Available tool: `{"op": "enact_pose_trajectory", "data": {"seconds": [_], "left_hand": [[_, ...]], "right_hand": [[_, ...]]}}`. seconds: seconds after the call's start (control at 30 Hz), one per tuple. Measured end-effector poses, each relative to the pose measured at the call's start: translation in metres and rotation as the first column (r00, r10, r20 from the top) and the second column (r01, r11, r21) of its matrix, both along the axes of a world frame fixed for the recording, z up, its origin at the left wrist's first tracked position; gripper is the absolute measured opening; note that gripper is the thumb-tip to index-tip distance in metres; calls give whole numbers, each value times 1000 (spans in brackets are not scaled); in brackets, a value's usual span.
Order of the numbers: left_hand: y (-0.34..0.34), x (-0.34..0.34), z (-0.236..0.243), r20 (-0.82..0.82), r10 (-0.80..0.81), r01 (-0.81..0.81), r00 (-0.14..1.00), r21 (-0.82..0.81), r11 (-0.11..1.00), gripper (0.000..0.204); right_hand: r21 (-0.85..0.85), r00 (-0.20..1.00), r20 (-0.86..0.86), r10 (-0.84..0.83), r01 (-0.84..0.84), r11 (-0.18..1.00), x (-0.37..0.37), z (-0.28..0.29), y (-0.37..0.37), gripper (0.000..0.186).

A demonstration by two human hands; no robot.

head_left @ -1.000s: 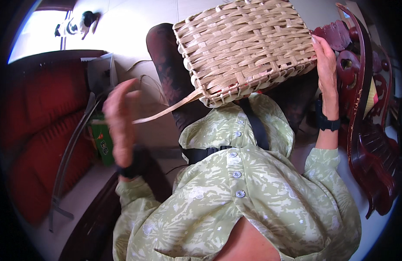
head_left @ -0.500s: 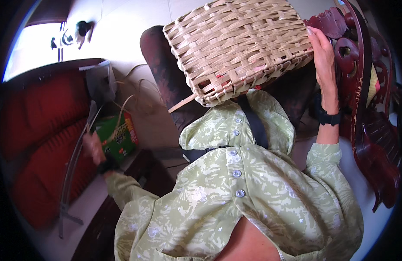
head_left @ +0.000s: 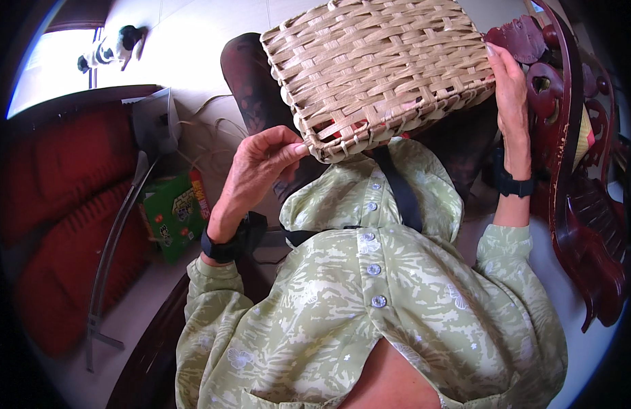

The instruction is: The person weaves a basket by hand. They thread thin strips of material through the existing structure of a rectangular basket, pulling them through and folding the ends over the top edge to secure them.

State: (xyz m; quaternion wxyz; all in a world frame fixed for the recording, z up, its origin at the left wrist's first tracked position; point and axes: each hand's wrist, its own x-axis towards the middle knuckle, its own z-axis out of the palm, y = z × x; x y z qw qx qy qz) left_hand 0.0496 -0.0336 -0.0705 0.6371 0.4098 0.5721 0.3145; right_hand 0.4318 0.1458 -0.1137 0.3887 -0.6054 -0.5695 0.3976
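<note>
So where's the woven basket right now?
The woven basket is at the top of the head view, just right of centre, between the left hand at its lower-left corner and the right hand on its right edge.

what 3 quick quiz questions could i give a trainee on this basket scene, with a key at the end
1. True or false: the right hand is clear of the rectangular woven basket.
2. Which part of the basket is the left hand at? A: far right corner. B: near left corner. C: middle of the weave.
3. Fill in the colour: the seat cushions at the person's left are ____.

Key
1: False; it holds the basket's right edge.
2: B.
3: Red.
</note>
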Motion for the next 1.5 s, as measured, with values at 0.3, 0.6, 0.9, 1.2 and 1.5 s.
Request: {"op": "enact_pose_trajectory", "data": {"seconds": [0.3,0.6,0.9,1.2,1.5], "left_hand": [[17,-10,32,-288,-139,140,947,-20,990,14],[8,1,34,-210,-42,39,977,-19,999,14],[16,7,52,-384,-140,162,913,26,986,14],[10,17,76,-348,-157,161,924,-18,987,15],[5,21,106,-370,-231,262,900,34,965,15]], "right_hand": [[5,1000,-6,-4,4,1000,1,-7,0,31],[-28,999,5,-34,34,999,1,-3,0,33],[149,950,311,-35,-12,989,2,4,-1,29],[-517,725,-564,395,-683,516,-123,96,-141,29],[-493,370,-866,-335,-742,455,-184,63,-163,26]]}}
